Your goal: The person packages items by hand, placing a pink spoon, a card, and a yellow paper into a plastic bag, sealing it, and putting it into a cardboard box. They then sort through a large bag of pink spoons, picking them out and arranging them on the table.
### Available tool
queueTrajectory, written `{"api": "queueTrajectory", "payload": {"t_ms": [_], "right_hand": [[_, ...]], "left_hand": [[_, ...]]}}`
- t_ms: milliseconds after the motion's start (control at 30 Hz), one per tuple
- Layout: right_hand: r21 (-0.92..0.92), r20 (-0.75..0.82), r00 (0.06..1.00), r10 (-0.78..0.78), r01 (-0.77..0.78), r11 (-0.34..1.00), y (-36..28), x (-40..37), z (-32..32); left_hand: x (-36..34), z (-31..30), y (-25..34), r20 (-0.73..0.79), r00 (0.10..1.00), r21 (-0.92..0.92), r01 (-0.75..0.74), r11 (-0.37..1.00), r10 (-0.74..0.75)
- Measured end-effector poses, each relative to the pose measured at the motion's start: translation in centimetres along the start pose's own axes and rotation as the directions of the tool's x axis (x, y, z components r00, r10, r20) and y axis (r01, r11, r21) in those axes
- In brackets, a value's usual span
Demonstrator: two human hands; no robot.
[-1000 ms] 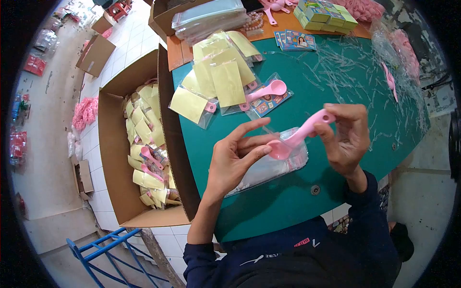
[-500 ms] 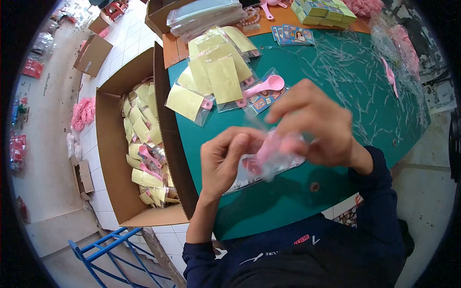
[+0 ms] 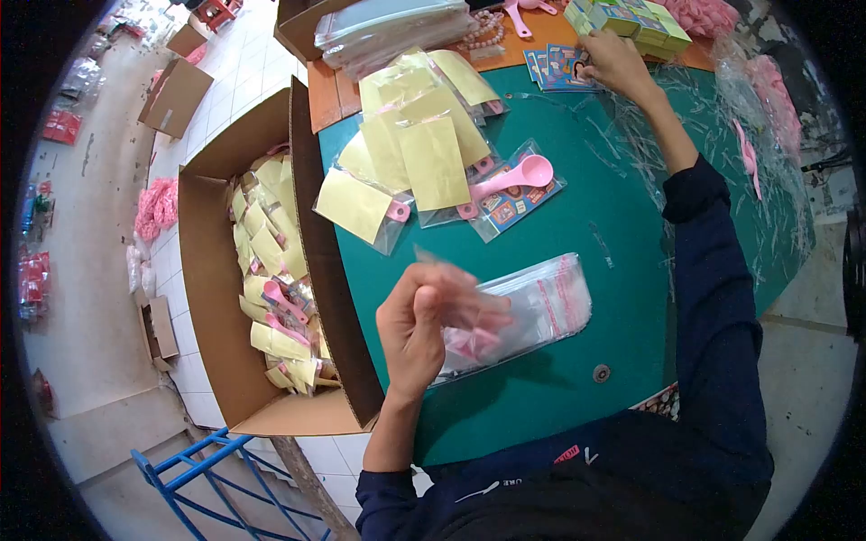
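Observation:
My left hand [image 3: 417, 329] is closed on a clear plastic bag [image 3: 458, 314], blurred by motion, with something pink showing below the fingers. Beneath it lies a stack of clear bags [image 3: 550, 302] with pink-striped seal strips. At the far side my right hand [image 3: 622, 65] reaches over the right end of some blue printed cards [image 3: 550, 68]. Its thumb and index finger are apart, with the fingertips at the cards. Between the hands lies a pink measuring spoon [image 3: 510, 178] with a blue card in a clear bag, beside a pile of filled bags with yellow backs [image 3: 433, 162].
A cardboard box [image 3: 311, 243] of filled bags stands at the table's left. Stacks of yellow-green cards [image 3: 631, 22], more clear bags [image 3: 388, 32] and a pink bead string [image 3: 485, 29] lie at the back. Plastic strips [image 3: 631, 135] and a pink spoon [image 3: 747, 158] are on the right.
My right hand has left the pink item and bag at the left hand and moved far forward to the blue cards. My left hand still holds the bag, and the bag stack beneath is uncovered.

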State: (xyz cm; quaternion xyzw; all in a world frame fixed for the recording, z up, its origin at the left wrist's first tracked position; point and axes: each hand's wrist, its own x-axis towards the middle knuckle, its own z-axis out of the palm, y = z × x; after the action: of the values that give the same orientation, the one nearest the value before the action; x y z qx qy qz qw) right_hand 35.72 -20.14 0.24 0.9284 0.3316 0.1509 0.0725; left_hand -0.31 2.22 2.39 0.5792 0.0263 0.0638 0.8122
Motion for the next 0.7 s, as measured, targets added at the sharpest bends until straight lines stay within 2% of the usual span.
{"api": "queueTrajectory", "payload": {"t_ms": [33,133,233,267,300,367,567,633,700], "right_hand": [[-0.085,-0.099,0.995,0.022,-0.031,0.996,-0.6,-0.4,-0.5],[-0.002,-0.1,0.994,0.045,-0.046,0.999,-0.5,-0.8,0.0],[0.34,-0.329,0.94,-0.085,0.202,0.918,-0.9,-2.6,-2.7],[0.677,-0.162,0.987,0.009,0.104,0.729,-3.3,-4.2,-6.5],[0.9,0.037,0.999,0.037,-0.049,0.434,-6.2,-6.1,-10.7],[0.943,0.051,0.994,-0.097,-0.016,0.331,-8.4,-8.5,-14.8],[0.97,-0.07,0.97,-0.234,0.12,0.21,-11.1,-12.6,-18.6],[0.934,-0.102,0.948,-0.3,0.196,0.299,-11.3,-13.0,-19.3],[0.867,-0.082,0.922,-0.378,0.253,0.429,-11.3,-13.4,-20.5]], "left_hand": [[0.1,0.1,0.0,0.003,1.0,0.004,0.021,1.0,-0.021],[0.9,0.9,0.1,0.03,0.997,0.006,0.076,0.997,-0.076],[1.3,0.9,-0.4,0.0,0.993,0.01,0.114,0.993,-0.114],[1.5,1.1,-0.3,0.003,0.99,0.036,0.139,0.99,-0.139],[1.5,1.2,0.0,0.007,0.986,0.064,0.166,0.984,-0.167],[1.5,1.5,0.3,0.021,0.981,0.093,0.191,0.977,-0.193],[0.5,3.0,1.6,0.066,0.99,0.164,0.111,0.98,-0.123],[0.1,3.2,2.1,0.089,0.99,0.196,0.091,0.976,-0.111],[-0.1,3.0,2.5,0.151,0.976,0.36,0.094,0.928,-0.158]]}}
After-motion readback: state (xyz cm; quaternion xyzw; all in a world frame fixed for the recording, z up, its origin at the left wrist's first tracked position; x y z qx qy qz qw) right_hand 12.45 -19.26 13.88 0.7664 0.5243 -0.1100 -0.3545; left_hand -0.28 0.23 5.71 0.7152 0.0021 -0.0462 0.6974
